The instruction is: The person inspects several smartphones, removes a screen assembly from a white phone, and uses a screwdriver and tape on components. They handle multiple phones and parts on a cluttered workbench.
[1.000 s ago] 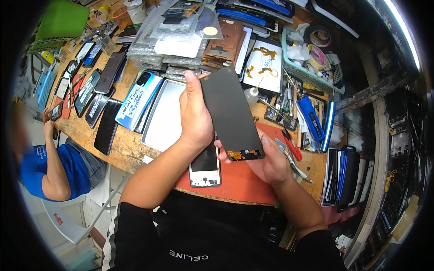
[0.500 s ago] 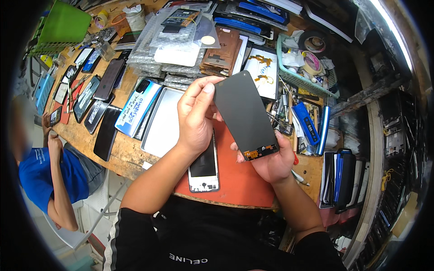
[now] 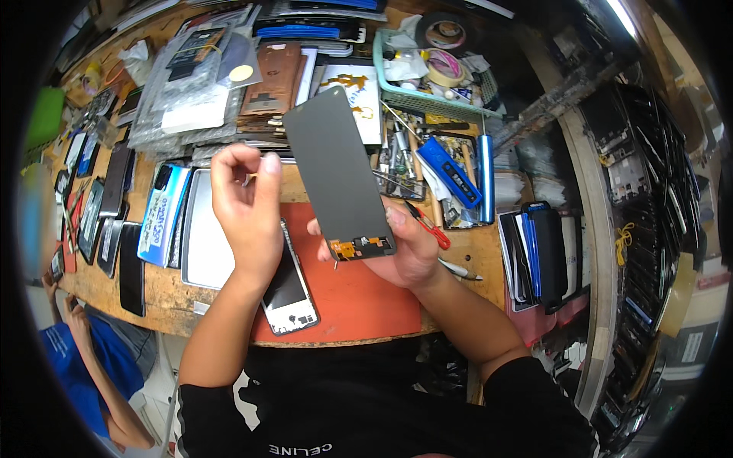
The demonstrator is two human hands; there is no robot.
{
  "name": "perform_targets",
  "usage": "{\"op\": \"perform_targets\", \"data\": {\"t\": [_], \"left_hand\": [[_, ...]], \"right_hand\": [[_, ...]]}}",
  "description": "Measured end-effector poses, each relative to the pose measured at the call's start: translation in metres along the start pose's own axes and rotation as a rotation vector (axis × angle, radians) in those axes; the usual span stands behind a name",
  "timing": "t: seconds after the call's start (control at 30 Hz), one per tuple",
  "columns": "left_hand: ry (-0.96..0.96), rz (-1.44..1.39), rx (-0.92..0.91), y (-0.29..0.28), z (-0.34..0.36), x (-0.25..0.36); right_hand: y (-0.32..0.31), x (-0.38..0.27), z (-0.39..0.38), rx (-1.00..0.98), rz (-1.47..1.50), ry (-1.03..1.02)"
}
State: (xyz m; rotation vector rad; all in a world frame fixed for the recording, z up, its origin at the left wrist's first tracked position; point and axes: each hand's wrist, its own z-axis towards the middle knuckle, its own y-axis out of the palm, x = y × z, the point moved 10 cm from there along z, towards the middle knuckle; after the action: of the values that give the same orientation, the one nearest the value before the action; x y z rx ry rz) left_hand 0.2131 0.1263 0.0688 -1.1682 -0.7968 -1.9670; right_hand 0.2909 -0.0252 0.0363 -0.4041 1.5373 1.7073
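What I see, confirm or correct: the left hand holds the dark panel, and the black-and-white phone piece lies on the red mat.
Wrong hand: the head view shows the right hand, not the left hand, holding the dark panel. The black-and-white phone piece does lie on the red mat.

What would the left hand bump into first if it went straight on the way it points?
Probably the stack of brown flat pieces, next to the bubble-wrapped packs: the left hand points up the picture toward it. Depth is unclear, so the hand might pass above.
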Motion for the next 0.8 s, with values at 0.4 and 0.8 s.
{"op": "perform_targets", "data": {"t": [0.4, 0.8], "left_hand": [[0.810, 0.540, -0.448, 0.065, -0.071, 0.076], [0.713, 0.441, -0.463, 0.053, -0.057, 0.073]], "right_hand": [[-0.005, -0.006, -0.002, 0.030, 0.008, -0.034], [-0.014, -0.016, 0.000, 0.087, 0.031, -0.138]]}}
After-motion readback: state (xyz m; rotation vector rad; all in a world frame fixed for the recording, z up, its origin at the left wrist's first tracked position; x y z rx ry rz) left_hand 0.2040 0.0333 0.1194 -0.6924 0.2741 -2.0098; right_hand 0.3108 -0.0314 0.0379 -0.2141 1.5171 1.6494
